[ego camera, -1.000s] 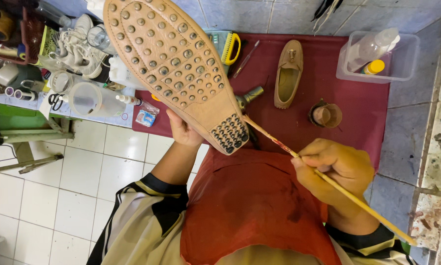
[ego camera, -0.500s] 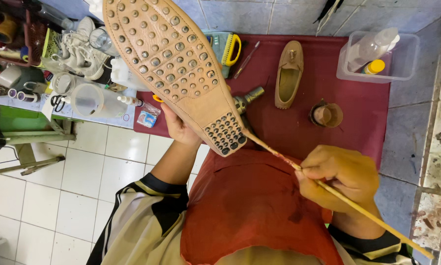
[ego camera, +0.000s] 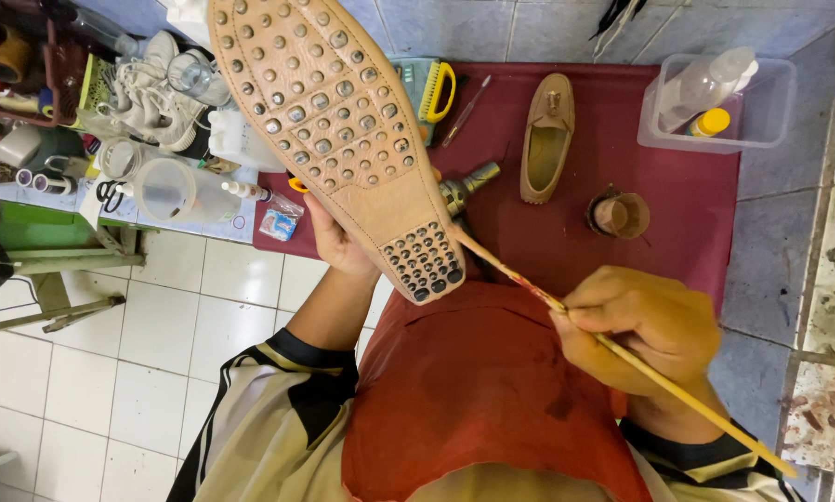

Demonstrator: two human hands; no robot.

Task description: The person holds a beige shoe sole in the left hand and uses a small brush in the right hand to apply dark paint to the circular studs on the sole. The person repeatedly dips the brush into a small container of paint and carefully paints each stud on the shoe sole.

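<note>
— Holding what, exactly, in the left hand [ego camera: 338, 237]?

— A tan loafer [ego camera: 329, 130], sole up toward the camera. The sole is covered in rows of round studs, pale ones over most of it and a patch of dark ones at the heel. The hand grips it from underneath near the heel, so only the thumb and part of the palm show.

— And the right hand [ego camera: 645, 325]?

— Closed around a long thin brush [ego camera: 622, 351], pinched between the fingers about midway along. The handle runs down to the lower right past the wrist. The other end slants up left and meets the edge of the loafer just beside the dark heel studs. The bristles themselves are hidden behind the sole.

— What sits under the hands?

— A red apron [ego camera: 473, 400] over the person's lap, and beyond it a dark red mat [ego camera: 677, 195] on the tiled floor. On the mat lies the second loafer [ego camera: 545, 139], right way up, with a small brown pot [ego camera: 619, 214] just to its right and a metal tool [ego camera: 468, 183] to its left, near the held shoe.

— Anything else near?

— A clear tub [ego camera: 761, 116] with bottles in it at the mat's far right corner, and a green and yellow brush [ego camera: 427, 88] peeking out behind the sole. At the left, a low counter [ego camera: 64, 200] crowded with jars, cups and white sneakers [ego camera: 148, 88].
</note>
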